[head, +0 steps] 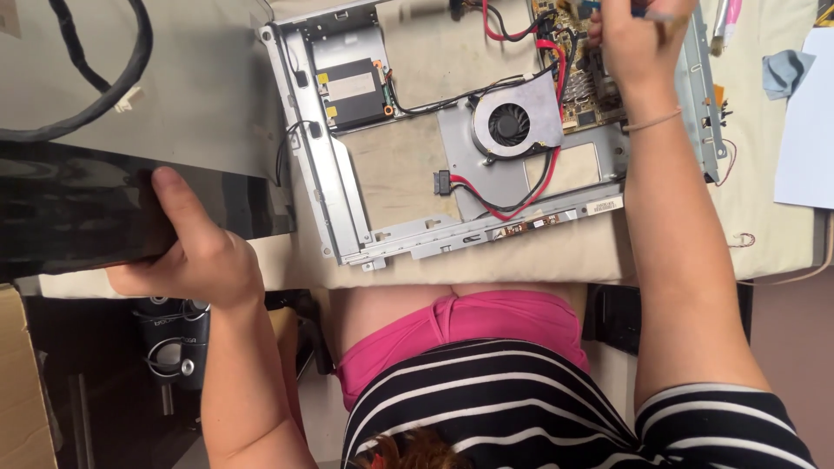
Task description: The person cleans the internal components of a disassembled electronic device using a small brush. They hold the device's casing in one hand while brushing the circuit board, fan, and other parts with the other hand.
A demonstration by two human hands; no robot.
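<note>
A bare metal computer chassis (334,187) lies on a cloth-covered table, with a round cooling fan (512,122), a small black drive module (356,91), a circuit board (582,82) and red and black cables (530,187) inside. My right hand (638,43) is closed around a thin tool over the circuit board at the top edge; the tool's tip is out of view. My left hand (195,256) grips the near edge of a large glossy black panel (78,208) lying to the left of the chassis.
A thick black cable (104,78) curls across the grey back of the panel. White paper (808,122), a blue-grey cloth (786,69) and a pink pen (728,22) lie at the right. A cardboard box (22,382) and dark speakers (169,347) sit below the table.
</note>
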